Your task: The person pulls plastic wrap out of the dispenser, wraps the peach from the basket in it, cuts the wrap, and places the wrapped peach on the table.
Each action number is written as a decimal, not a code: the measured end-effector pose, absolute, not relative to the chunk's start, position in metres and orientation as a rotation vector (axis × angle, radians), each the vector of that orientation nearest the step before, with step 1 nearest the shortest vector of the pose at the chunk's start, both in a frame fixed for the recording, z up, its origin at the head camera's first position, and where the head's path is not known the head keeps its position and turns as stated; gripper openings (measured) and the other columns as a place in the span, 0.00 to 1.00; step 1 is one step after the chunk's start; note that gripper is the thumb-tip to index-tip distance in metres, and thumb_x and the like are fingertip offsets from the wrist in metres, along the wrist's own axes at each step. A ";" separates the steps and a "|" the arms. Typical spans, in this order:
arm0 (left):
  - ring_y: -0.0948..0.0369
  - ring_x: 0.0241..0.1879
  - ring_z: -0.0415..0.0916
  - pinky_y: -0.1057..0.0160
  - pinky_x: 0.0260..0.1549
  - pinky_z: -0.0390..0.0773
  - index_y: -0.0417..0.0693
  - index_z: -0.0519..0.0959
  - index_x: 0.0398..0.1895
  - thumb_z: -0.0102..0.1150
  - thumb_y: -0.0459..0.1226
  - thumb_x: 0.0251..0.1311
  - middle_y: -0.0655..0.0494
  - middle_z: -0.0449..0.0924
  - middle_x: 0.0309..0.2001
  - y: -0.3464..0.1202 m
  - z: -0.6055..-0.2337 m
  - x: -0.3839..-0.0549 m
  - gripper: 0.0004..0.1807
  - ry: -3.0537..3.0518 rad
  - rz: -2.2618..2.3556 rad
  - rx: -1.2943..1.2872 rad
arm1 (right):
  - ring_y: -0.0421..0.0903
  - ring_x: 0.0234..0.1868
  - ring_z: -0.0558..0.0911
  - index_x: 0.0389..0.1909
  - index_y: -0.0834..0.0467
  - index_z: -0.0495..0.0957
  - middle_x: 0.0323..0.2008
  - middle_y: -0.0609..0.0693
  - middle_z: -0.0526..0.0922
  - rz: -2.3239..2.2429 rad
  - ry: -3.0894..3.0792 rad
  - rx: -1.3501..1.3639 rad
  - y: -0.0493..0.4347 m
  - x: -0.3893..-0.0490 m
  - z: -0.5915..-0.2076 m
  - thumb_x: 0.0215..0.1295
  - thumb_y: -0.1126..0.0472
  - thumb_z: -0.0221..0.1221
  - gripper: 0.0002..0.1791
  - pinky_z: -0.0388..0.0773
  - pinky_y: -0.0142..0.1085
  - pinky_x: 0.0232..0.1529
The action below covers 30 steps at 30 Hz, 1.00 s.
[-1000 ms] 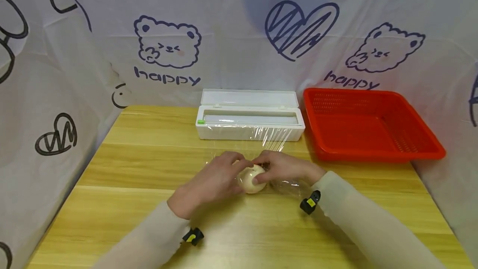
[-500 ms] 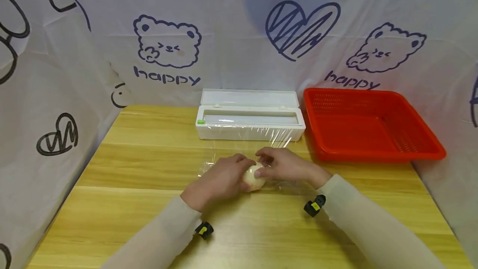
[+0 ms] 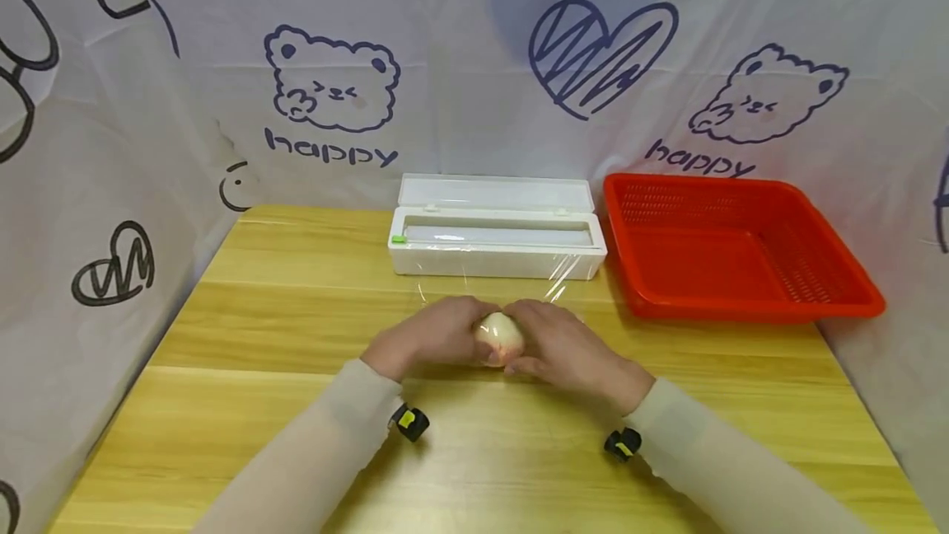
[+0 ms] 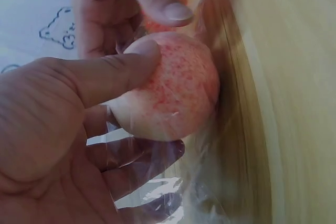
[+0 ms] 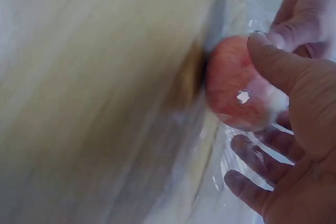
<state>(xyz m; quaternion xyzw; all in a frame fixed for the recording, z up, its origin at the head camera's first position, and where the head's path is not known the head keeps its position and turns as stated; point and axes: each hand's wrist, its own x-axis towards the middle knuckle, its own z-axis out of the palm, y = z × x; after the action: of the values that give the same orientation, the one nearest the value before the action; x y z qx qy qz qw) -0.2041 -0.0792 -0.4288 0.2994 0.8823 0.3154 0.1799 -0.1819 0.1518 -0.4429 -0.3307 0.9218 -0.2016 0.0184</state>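
Observation:
A round cream-and-pink peach [image 3: 498, 339] sits between both hands, with clear cling film [image 4: 163, 187] around it. My left hand [image 3: 445, 330] grips the peach from the left; in the left wrist view its thumb lies across the top and its fingers pass beneath, behind the film. My right hand [image 3: 565, 346] curves round the right side, thumb near the front and fingers at the far side. In the right wrist view its thumb overlaps the peach [image 5: 239, 85] and the lower fingers spread against the film.
Behind the hands stands a white cling film box [image 3: 497, 262] with its lid raised, and film runs from it toward the peach. A red plastic basket [image 3: 722, 307] stands at the back right of the wooden table [image 3: 259, 427]. Printed white cloth [image 3: 460, 64] hangs behind.
The peach has turned, bringing a pinkish side toward the head camera. My right hand has shifted from pinching near its top to curving round its right side. Less film shows beside the hands.

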 end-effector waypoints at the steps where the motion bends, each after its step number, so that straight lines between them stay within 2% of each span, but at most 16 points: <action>1: 0.62 0.39 0.79 0.59 0.46 0.80 0.54 0.84 0.56 0.74 0.42 0.63 0.64 0.84 0.39 -0.081 -0.430 -0.206 0.18 2.480 0.919 0.815 | 0.51 0.62 0.79 0.67 0.55 0.73 0.63 0.52 0.80 -0.636 2.865 -1.026 0.151 -0.183 -0.446 0.57 0.48 0.79 0.40 0.76 0.53 0.64; 5: 0.62 0.43 0.80 0.58 0.49 0.79 0.56 0.83 0.62 0.73 0.45 0.63 0.65 0.86 0.44 -0.089 -0.435 -0.211 0.24 2.428 0.998 0.724 | 0.50 0.61 0.78 0.67 0.55 0.72 0.61 0.52 0.79 -0.653 2.858 -1.026 0.148 -0.189 -0.451 0.57 0.48 0.79 0.40 0.75 0.53 0.64; 9: 0.60 0.46 0.81 0.56 0.53 0.80 0.56 0.82 0.64 0.72 0.48 0.65 0.64 0.87 0.48 -0.094 -0.433 -0.212 0.25 2.448 0.980 0.692 | 0.50 0.58 0.80 0.66 0.55 0.74 0.60 0.51 0.80 -0.631 2.847 -1.005 0.146 -0.196 -0.452 0.58 0.47 0.78 0.39 0.77 0.52 0.63; 13: 0.55 0.59 0.81 0.51 0.63 0.78 0.50 0.81 0.65 0.70 0.46 0.68 0.56 0.86 0.58 -0.094 -0.425 -0.208 0.24 2.691 0.869 0.725 | 0.51 0.59 0.81 0.68 0.56 0.74 0.61 0.52 0.81 -0.601 2.824 -0.973 0.146 -0.201 -0.448 0.59 0.45 0.77 0.40 0.77 0.52 0.64; 16: 0.49 0.64 0.79 0.48 0.67 0.76 0.45 0.82 0.62 0.70 0.41 0.69 0.50 0.84 0.61 -0.089 -0.421 -0.201 0.21 2.886 0.793 0.851 | 0.52 0.60 0.81 0.68 0.57 0.75 0.61 0.52 0.82 -0.571 2.818 -0.969 0.146 -0.204 -0.443 0.60 0.44 0.76 0.39 0.77 0.53 0.65; 18: 0.47 0.63 0.79 0.47 0.65 0.77 0.44 0.82 0.61 0.71 0.39 0.68 0.46 0.83 0.60 -0.086 -0.424 -0.196 0.21 2.950 0.736 0.991 | 0.51 0.61 0.81 0.68 0.56 0.76 0.61 0.52 0.83 -0.546 2.818 -0.973 0.146 -0.206 -0.441 0.60 0.44 0.75 0.39 0.76 0.54 0.65; 21: 0.47 0.61 0.79 0.46 0.62 0.80 0.45 0.80 0.64 0.75 0.41 0.64 0.44 0.80 0.61 -0.083 -0.434 -0.190 0.27 2.970 0.642 1.135 | 0.51 0.61 0.80 0.68 0.55 0.77 0.60 0.52 0.82 -0.515 2.811 -0.982 0.147 -0.210 -0.438 0.61 0.44 0.75 0.38 0.76 0.53 0.66; 26: 0.49 0.60 0.78 0.45 0.58 0.81 0.49 0.72 0.72 0.81 0.47 0.55 0.45 0.75 0.64 -0.079 -0.448 -0.191 0.42 2.981 0.585 1.156 | 0.50 0.56 0.80 0.67 0.57 0.78 0.56 0.52 0.80 -0.502 2.793 -1.026 0.148 -0.217 -0.435 0.61 0.44 0.75 0.37 0.78 0.48 0.63; 30: 0.50 0.59 0.78 0.47 0.58 0.81 0.47 0.69 0.73 0.82 0.49 0.54 0.46 0.75 0.63 -0.076 -0.452 -0.196 0.46 2.955 0.556 1.169 | 0.48 0.52 0.79 0.67 0.59 0.79 0.53 0.52 0.81 -0.516 2.762 -1.033 0.150 -0.223 -0.433 0.61 0.45 0.75 0.37 0.79 0.45 0.59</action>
<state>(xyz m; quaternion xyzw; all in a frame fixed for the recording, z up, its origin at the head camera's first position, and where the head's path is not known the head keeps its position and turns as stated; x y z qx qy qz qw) -0.1961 -0.0755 -0.4519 0.3621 0.9151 0.1723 -0.0425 -0.2232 0.1501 -0.4331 -0.3440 0.9201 -0.1718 0.0742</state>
